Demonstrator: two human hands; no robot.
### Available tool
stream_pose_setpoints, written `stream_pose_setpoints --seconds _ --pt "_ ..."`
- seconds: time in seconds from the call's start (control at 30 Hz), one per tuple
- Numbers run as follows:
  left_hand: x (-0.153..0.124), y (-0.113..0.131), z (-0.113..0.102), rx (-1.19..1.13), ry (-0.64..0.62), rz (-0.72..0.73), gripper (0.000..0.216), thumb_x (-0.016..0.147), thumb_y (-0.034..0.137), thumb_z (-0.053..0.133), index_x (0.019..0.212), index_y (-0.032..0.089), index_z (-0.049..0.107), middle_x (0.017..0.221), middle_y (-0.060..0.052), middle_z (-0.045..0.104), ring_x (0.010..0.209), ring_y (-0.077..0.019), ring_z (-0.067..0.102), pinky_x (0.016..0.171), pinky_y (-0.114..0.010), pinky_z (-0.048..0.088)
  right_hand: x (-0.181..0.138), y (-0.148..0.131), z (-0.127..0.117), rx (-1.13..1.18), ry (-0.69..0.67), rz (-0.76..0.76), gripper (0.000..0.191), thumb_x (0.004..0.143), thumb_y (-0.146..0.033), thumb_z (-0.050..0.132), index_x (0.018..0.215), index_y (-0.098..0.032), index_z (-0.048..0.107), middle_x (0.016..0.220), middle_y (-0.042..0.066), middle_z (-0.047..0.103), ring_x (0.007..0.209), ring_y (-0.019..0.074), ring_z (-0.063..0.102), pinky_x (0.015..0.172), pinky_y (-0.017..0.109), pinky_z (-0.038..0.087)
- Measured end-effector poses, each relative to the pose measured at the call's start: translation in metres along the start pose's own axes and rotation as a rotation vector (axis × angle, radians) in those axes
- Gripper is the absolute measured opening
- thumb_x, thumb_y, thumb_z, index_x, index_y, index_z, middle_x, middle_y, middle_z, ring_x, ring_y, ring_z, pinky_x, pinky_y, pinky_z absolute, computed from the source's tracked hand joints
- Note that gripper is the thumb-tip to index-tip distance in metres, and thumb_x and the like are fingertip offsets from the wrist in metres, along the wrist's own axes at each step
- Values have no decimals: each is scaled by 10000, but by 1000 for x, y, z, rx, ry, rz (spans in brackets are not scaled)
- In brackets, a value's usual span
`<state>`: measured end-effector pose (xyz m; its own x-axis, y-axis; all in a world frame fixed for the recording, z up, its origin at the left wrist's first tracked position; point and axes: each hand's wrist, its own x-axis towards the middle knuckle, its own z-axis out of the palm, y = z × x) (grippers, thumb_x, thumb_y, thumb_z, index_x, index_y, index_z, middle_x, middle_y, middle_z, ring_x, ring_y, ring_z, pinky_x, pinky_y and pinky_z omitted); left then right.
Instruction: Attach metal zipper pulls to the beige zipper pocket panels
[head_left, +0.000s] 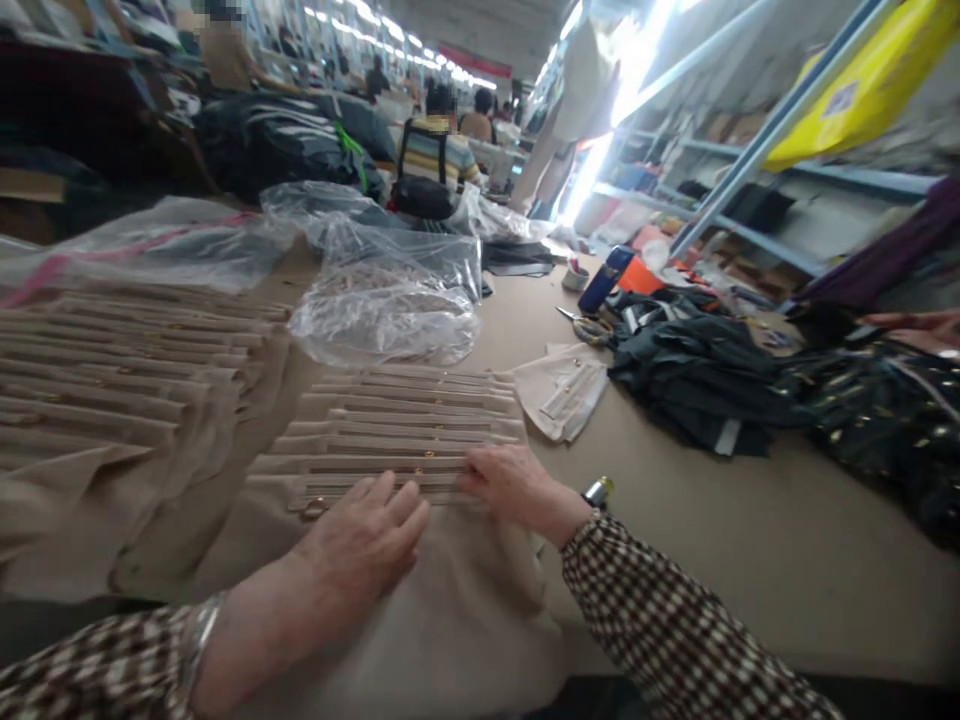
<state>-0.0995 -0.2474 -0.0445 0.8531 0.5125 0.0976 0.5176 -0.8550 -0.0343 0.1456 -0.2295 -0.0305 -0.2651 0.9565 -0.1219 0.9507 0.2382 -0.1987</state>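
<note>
A stack of beige fabric pieces with zippers lies in front of me, its layers fanned so that the zipper strips show in rows. My left hand rests flat on the nearest piece, fingers stretched out just below its zipper. Close to the left fingers, a metal zipper pull shows at the zipper's left end. My right hand is closed at the right end of the front zipper, fingertips pinching the beige fabric there. The fingertips are partly hidden and slightly blurred.
Left of me lies a second fanned stack of beige pieces. Clear plastic bags sit behind. To the right are a small beige piece, scissors, a blue box and dark garments. People sit farther back.
</note>
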Motion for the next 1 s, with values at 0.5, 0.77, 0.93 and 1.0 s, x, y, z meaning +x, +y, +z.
stream_pose_setpoints --seconds 0.5,0.77,0.93,1.0 --pt "-13 -7 41 30 198 -41 321 951 216 458 1162 275 692 1238 -57 658 1191 -299 524 1026 -446 351 -23 195 -16 49 92 587 323 961 -374 533 806 -152 709 996 103 686 910 183 621 836 279 456" --pt "-10 -12 46 49 211 -10 340 925 194 467 1165 276 694 1226 -62 668 1179 -309 545 1007 -454 357 -27 226 -1 108 254 993 346 932 -365 622 1206 -155 601 1249 106 597 1082 230 601 920 445 515" --pt "-10 -13 48 24 133 -24 353 908 177 495 1188 270 690 1254 -74 659 1197 -328 541 1011 -481 382 -35 231 1 277 335 1057 305 944 -364 611 1173 -161 620 1176 85 632 1004 207 633 861 409 549" --pt "-7 -15 41 -22 74 -40 363 892 156 507 1190 259 686 1258 -83 652 1186 -325 545 993 -477 411 -39 227 -9 338 430 1007 292 941 -372 614 1134 -153 632 1130 71 646 963 197 640 828 390 553"
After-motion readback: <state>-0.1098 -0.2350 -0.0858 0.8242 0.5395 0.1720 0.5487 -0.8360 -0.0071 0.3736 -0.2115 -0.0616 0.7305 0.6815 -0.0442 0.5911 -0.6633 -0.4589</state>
